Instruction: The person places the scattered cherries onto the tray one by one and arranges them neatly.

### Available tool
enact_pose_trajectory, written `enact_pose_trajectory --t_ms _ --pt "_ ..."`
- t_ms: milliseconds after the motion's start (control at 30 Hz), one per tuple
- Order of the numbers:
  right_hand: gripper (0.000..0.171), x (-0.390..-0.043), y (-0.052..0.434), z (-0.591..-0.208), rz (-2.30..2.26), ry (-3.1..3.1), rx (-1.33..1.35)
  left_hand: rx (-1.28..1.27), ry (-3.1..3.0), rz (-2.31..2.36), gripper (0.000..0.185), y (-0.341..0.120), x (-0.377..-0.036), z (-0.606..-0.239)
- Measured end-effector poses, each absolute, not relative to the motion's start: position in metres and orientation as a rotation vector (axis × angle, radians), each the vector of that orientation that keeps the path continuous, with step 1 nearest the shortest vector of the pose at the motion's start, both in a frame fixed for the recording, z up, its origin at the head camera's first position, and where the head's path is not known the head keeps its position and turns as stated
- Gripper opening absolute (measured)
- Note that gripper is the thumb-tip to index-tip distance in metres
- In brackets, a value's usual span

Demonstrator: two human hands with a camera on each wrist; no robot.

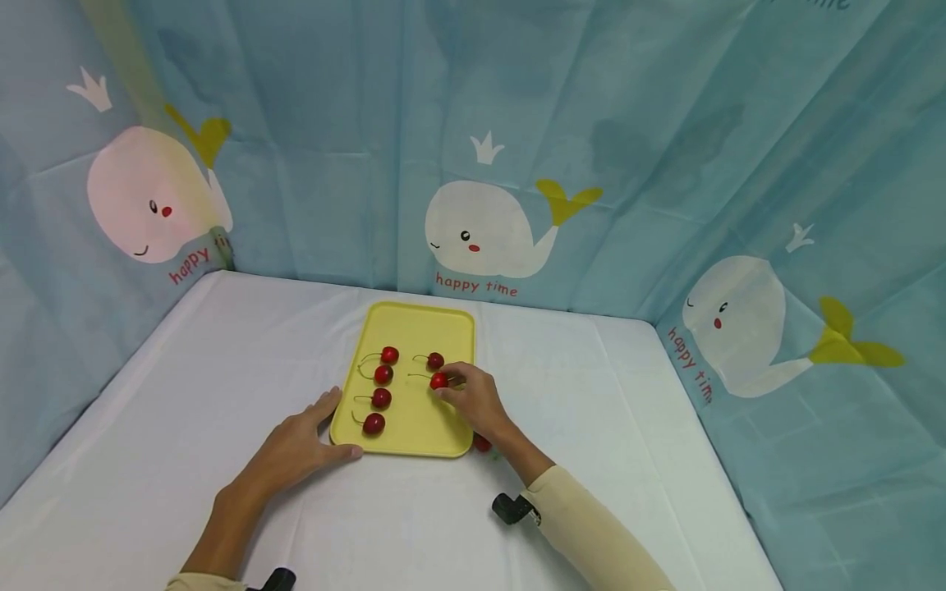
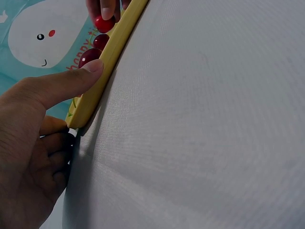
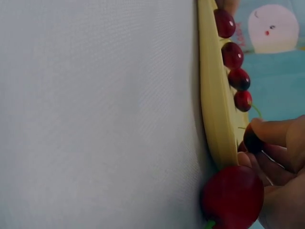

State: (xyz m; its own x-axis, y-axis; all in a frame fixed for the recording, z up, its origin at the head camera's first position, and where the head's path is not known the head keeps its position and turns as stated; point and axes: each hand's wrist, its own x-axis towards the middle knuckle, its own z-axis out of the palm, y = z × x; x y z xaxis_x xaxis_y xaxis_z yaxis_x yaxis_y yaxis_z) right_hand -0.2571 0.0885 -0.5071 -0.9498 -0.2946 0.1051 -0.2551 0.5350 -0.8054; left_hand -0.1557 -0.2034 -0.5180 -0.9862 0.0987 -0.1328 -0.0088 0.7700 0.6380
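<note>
A shallow yellow tray (image 1: 424,328) lies on the white-covered table with several dark red cherries (image 1: 374,423) in a column along its left side. Another cherry (image 1: 435,360) sits farther right, near my right hand (image 1: 476,402). That hand pinches a red cherry (image 1: 439,380) between thumb and fingers over the tray; its stem points left. My left hand (image 1: 296,447) holds the tray's near left corner, and the left wrist view shows its thumb (image 2: 78,81) at the rim and fingers curled by the side. In the right wrist view, the pinched cherry (image 3: 252,140) is partly covered by fingers.
Outside the tray's near right corner lies a red round fruit (image 3: 232,198) with a green bit, partly hidden by my right forearm in the head view. White cloth (image 1: 591,460) covers the table. Blue whale-print curtains (image 1: 355,205) hang behind and at both sides.
</note>
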Motion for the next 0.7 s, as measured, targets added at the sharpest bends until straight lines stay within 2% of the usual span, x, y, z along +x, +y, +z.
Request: enact_pose_trajectory --t_ms 700 --pt "0.032 -0.2629 0.0785 -0.5126 -1.341 2.75 -0.495 0.104 2.823 1.053 0.121 -0.2056 -0.155 -0.5182"
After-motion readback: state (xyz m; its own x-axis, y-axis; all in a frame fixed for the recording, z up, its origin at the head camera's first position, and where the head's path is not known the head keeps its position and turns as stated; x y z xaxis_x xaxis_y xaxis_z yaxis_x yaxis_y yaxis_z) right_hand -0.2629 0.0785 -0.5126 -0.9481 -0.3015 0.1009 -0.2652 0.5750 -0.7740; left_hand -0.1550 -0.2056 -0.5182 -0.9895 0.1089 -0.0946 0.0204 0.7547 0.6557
